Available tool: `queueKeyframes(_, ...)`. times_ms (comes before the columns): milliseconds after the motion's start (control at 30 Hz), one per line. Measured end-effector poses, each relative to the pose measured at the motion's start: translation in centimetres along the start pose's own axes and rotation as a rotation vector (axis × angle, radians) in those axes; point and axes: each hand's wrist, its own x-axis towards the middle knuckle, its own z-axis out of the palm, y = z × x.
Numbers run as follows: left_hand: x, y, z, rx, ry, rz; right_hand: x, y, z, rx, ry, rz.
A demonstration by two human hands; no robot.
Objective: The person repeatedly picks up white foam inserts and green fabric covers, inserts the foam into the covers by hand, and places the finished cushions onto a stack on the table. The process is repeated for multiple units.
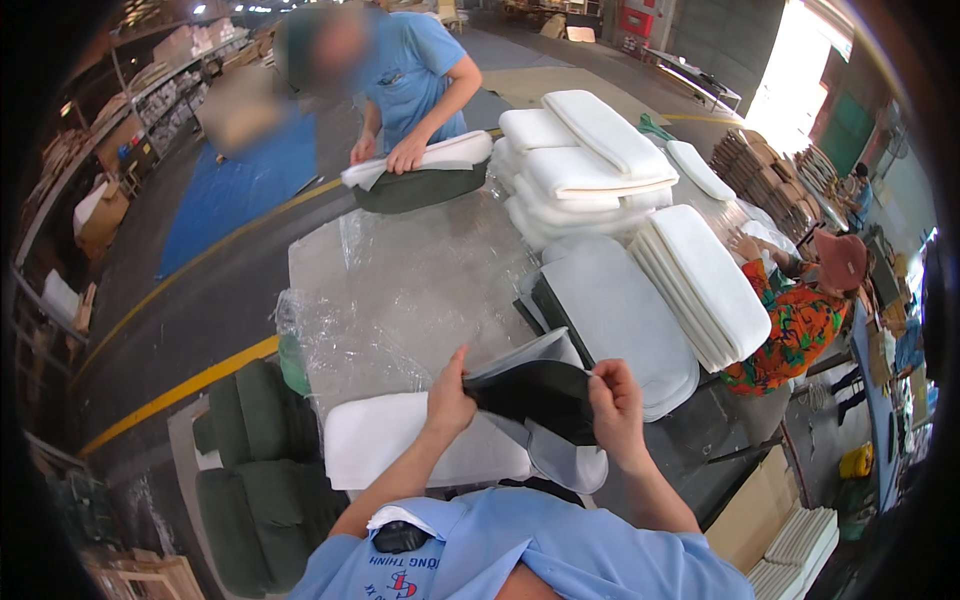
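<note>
Between my hands is a dark fabric cushion cover (535,392) with a pale grey side, its mouth spread and its lower end hanging down. My left hand (452,398) grips the cover's left edge, some fingers hidden behind the cloth. At the opposite edge, my right hand (617,402) pinches the fabric between thumb and fingers. Below the cover a white foam pad (400,440) lies flat at the table's near edge. Just beyond my right hand is a stack of pale grey covers (620,310), with dark cloth showing at its left side.
White foam pads (590,165) are piled at the far right of the plastic-covered table (400,290); another foam stack (700,285) stands nearer. Across the table a co-worker (420,80) handles a foam pad and dark cover. Dark green cushions (265,500) lie lower left. Another person (800,310) is at right.
</note>
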Motion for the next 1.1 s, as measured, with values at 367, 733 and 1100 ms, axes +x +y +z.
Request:
queueKeyframes(367, -3.3, 5.6, -6.1, -0.483, 0.106, 0.167, -4.9, -2.8, -4.5, -0.765, 0.072, -0.078)
queueKeyframes(733, -7.1, 6.6, -10.4, -0.06, 0.065, 0.072, 0.6, 0.0, 13.1, -0.408, -0.064, -0.694)
queueKeyframes(1100, -7.3, 5.9, -13.1, 0.053, 0.324, 0.058, 1.8, -1.5, 16.0, -0.595, -0.306, -0.918)
